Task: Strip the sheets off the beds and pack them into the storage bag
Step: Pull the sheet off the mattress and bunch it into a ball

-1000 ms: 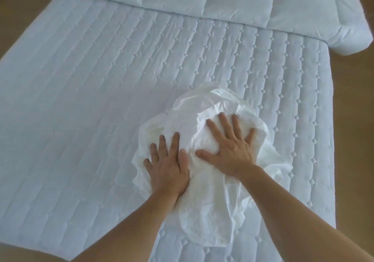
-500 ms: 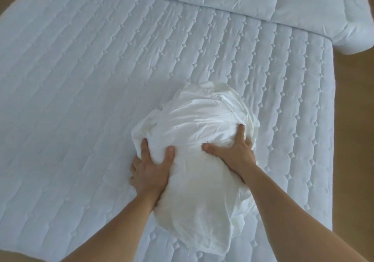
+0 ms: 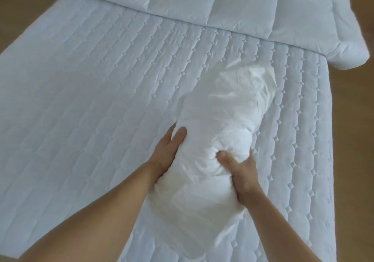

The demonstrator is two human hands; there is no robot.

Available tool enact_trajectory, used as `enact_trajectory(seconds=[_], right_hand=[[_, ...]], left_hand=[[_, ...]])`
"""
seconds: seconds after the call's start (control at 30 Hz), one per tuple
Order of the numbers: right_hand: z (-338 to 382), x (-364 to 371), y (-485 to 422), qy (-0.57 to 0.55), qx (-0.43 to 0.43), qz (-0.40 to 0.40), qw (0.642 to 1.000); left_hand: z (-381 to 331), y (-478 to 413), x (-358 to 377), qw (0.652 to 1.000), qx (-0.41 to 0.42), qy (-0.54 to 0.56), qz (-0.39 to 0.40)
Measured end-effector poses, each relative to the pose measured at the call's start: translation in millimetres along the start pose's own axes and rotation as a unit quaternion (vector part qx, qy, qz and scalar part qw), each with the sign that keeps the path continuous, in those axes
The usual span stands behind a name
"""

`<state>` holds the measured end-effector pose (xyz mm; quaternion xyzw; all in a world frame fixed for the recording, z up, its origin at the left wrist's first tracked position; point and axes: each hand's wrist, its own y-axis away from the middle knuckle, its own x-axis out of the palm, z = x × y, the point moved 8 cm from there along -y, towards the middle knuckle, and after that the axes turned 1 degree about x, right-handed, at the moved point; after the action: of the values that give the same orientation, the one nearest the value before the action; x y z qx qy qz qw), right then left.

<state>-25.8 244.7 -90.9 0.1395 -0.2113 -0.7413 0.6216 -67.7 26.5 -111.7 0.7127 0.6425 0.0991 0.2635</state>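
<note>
Soft, even daylight fills the scene with only faint shadows under the bundled sheet (image 3: 218, 140), whose bright white nearly blows out, while wide-angle distortion bends and softens the edges.

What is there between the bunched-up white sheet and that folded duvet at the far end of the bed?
Nothing but bare quilted mattress pad. In the head view, the sheet bundle ends short of the duvet, with only that stitched surface between.

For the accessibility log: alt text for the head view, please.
Two bare hands grip a bunched white sheet from either side, left hand and right hand, over a quilted mattress pad. A folded white duvet lies across the far end.
</note>
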Motion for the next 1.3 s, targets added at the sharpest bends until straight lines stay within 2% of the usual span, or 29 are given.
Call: enact_trajectory(seconds=[0.03,0.1,0.2,0.3,0.33,0.37,0.43,0.53,0.63,0.73,0.83,0.97,1.03,1.1,1.2,1.3], right_hand=[[-16,-2,5,0.012,0.022,-0.03,0.999],[-46,-8,17,0.016,0.071,-0.088,0.994],[-59,-14,23,0.005,0.089,-0.14,0.986],[-53,-13,30,0.014,0.088,-0.149,0.985],[-51,-14,32,0.023,0.091,-0.155,0.984],[-49,-15,34,0.03,0.094,-0.16,0.982],[-47,-13,35,0.037,0.105,-0.163,0.98],[-42,1,40,0.035,0.118,-0.16,0.979],[-34,23,40,0.032,0.113,-0.151,0.982],[-27,56,36,0.052,0.122,-0.151,0.98],[-25,97,36,0.066,0.139,-0.14,0.978],[-28,132,36,0.014,0.175,-0.15,0.973],[-28,143,33,-0.035,0.183,-0.165,0.969],[-30,152,34,-0.07,0.191,-0.176,0.963],[-36,161,39,-0.098,0.238,-0.157,0.953],[-39,163,33,-0.109,0.3,-0.106,0.942]], left_hand=[[8,-3,6,0.995,-0.021,-0.089,0.032],[20,-7,10,0.951,-0.073,-0.292,0.062],[-6,-7,15,0.898,-0.09,-0.429,0.035],[-32,13,16,0.842,-0.121,-0.526,-0.014],[-32,25,18,0.84,-0.125,-0.528,-0.006],[-28,38,22,0.856,-0.128,-0.502,0.01],[-18,63,29,0.91,-0.134,-0.391,0.041],[-11,76,20,0.961,-0.108,-0.255,0.0],[1,63,-4,0.979,-0.096,-0.177,-0.033],[17,46,-31,0.99,-0.107,-0.086,-0.028],[26,40,-59,0.989,-0.123,-0.057,-0.051],[-1,54,-100,0.953,-0.058,-0.237,-0.182],[-12,72,-92,0.948,-0.024,-0.257,-0.188],[-8,90,-74,0.939,-0.049,-0.289,-0.18],[1,104,-66,0.933,-0.08,-0.256,-0.24],[1,94,-68,0.918,-0.058,-0.253,-0.299]])
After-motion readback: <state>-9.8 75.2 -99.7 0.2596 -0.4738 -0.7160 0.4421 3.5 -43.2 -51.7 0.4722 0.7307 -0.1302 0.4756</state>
